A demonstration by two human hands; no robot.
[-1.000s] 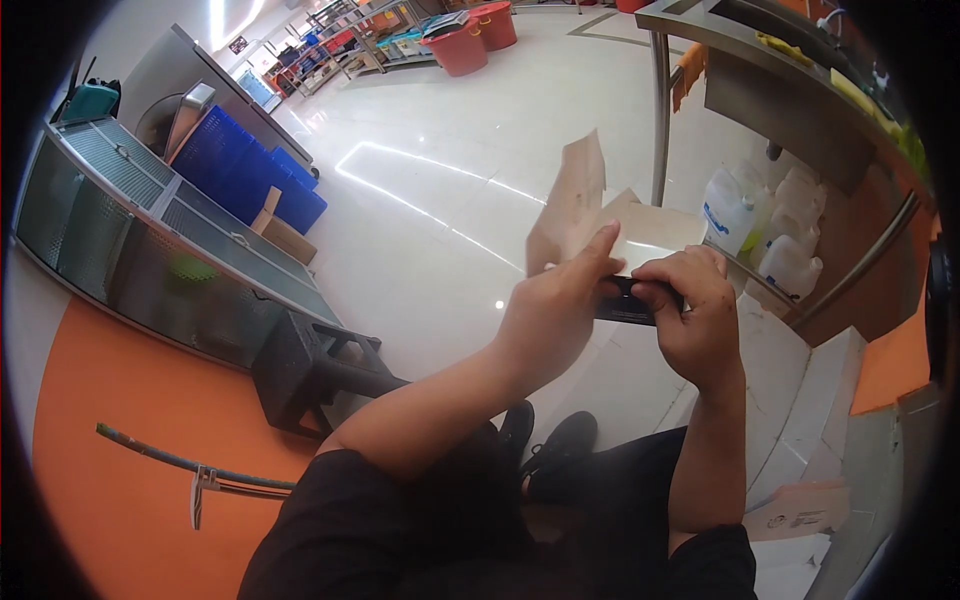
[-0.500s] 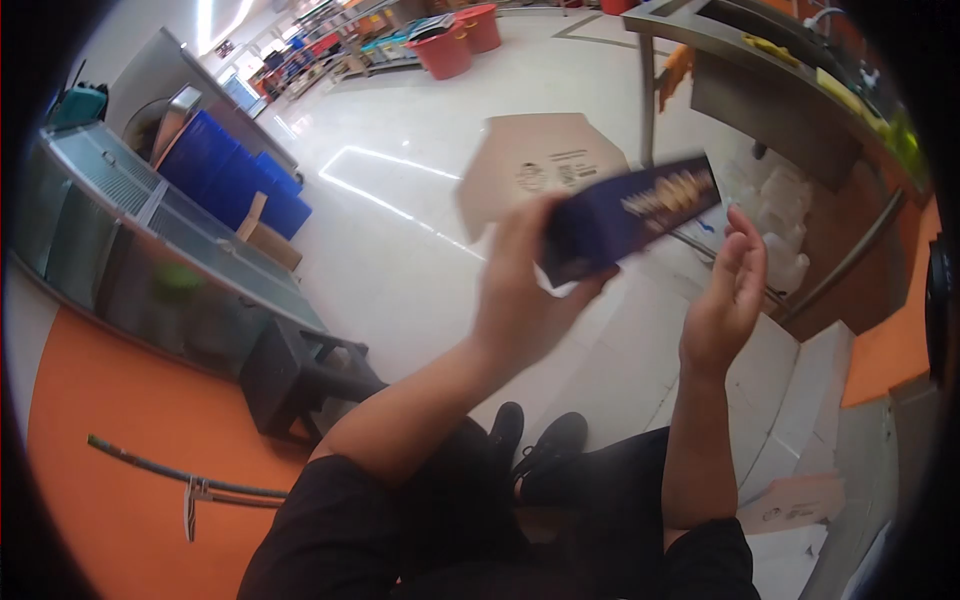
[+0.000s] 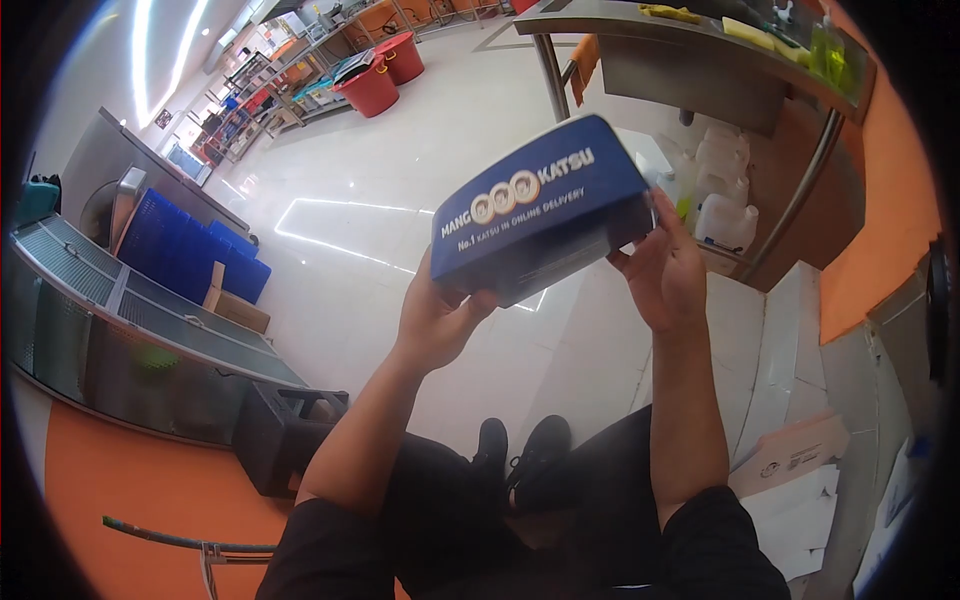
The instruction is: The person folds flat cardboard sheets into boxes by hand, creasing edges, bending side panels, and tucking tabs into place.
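Note:
A dark blue cardboard food box (image 3: 535, 215), printed "MANG KATSU No.1 Katsu in online delivery", is held up in front of me, tilted with its right end higher. My left hand (image 3: 437, 322) grips its lower left end, the thumb along the near bottom edge. At the right end, my right hand (image 3: 668, 272) has its fingers curled against the box's edge. The far side of the box and some fingertips are hidden.
Flat cardboard pieces (image 3: 795, 460) lie at my lower right. A dark plastic stool (image 3: 285, 430) stands left. Plastic jugs (image 3: 725, 220) sit under a steel sink counter (image 3: 640, 30). Blue crates (image 3: 180, 245) and red tubs (image 3: 370, 90) are farther off.
The box has turned so its printed face shows, and its brown panel is out of sight. My right hand, apart from it before, now touches its right end. The view has shifted right.

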